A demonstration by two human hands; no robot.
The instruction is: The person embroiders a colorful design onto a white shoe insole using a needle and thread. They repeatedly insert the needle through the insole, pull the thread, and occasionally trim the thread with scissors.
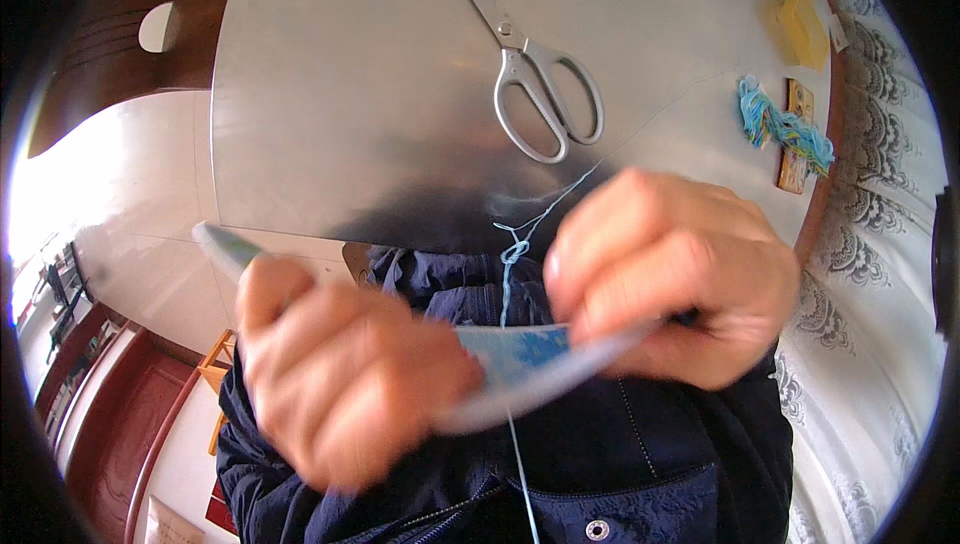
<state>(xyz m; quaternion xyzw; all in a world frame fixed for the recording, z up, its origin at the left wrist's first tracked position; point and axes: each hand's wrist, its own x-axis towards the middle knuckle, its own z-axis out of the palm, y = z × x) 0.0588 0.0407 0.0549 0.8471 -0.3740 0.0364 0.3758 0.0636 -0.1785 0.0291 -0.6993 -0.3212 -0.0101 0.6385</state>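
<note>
My left hand (352, 375) and my right hand (675, 281), both blurred, grip a curved strip of blue-patterned cloth (517, 364) between them, low over my dark jacket. One end of the strip sticks up past my left hand. A light blue thread (516, 247), looped and tangled, rises behind the cloth and runs over the tabletop towards the right; another length hangs below the cloth. Metal-handled scissors (525, 56) lie on the table beyond my hands. Whether my right fingers also hold a needle, I cannot tell.
On the grey tabletop (337, 93), at the right, a blue and yellow thread skein (780, 127) lies across a small brown patterned object (792, 178). Behind it sits a yellow block (804, 30). A white lace curtain (862, 244) hangs along the right; a dark wooden chair (112, 41) stands left.
</note>
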